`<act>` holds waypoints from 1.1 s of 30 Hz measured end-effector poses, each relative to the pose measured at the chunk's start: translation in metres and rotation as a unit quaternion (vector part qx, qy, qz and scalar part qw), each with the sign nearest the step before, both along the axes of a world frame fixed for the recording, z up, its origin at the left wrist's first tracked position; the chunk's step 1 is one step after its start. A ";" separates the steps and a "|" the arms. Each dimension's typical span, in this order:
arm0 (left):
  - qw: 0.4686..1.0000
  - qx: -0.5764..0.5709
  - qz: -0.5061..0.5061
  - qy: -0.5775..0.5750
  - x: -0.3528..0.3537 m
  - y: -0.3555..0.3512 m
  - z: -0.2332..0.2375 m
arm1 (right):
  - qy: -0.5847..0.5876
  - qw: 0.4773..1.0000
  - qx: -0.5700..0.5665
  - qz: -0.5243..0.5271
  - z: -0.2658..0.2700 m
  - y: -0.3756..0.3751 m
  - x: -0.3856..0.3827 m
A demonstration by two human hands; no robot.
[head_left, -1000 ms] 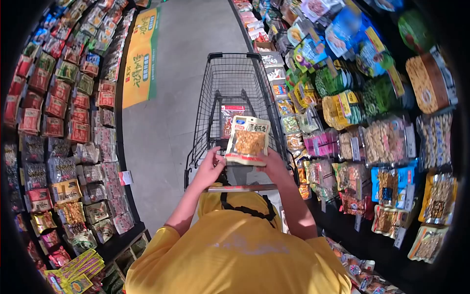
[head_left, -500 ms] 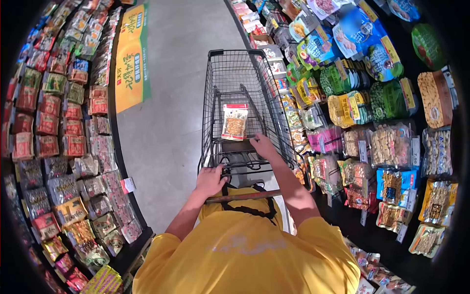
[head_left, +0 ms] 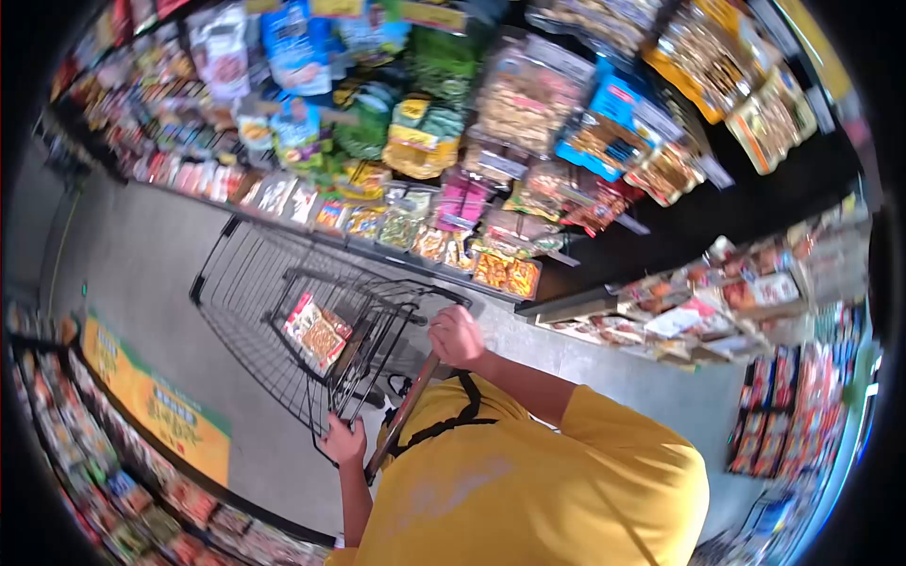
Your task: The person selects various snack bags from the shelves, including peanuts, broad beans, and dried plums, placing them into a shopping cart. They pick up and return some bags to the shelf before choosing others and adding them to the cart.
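Note:
A wire shopping cart (head_left: 247,283) stands in front of my body, pointing to the upper left. Inside it lies a red and white snack pack (head_left: 318,332) with a clear window. My right hand (head_left: 457,336) is closed round the upper end of the brown cart handle (head_left: 411,401). At the cart's near lower corner, my left hand (head_left: 342,440) has its fingers at the wire frame, below the pack; whether they grip it is hard to tell.
Shelves of bagged snacks (head_left: 528,90) run along the top. Another shelf (head_left: 189,500) lies at the lower left beside a yellow-green floor banner (head_left: 159,406). At right stand a low display of packs (head_left: 698,307) and red-packaged goods (head_left: 788,410).
The view has turned to the right, so the cart now slants to the upper left. My right hand has gone from inside the cart to its handle.

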State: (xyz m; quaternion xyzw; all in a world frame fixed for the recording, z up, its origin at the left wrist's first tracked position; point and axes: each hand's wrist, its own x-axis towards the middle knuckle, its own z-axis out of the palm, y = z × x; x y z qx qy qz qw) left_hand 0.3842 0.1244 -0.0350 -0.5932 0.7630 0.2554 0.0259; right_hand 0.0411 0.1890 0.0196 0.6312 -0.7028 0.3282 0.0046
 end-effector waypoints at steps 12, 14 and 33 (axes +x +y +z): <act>0.999 -0.020 0.029 -0.020 0.013 -0.036 -0.008 | 0.010 0.999 -0.046 0.025 -0.012 -0.033 0.000; 0.999 -0.006 0.037 -0.026 0.015 -0.036 -0.011 | -0.002 0.998 -0.049 0.043 -0.011 -0.035 -0.003; 0.972 -0.153 0.168 -0.065 -0.092 0.056 0.030 | -0.463 0.843 -0.144 -0.231 0.037 0.127 -0.295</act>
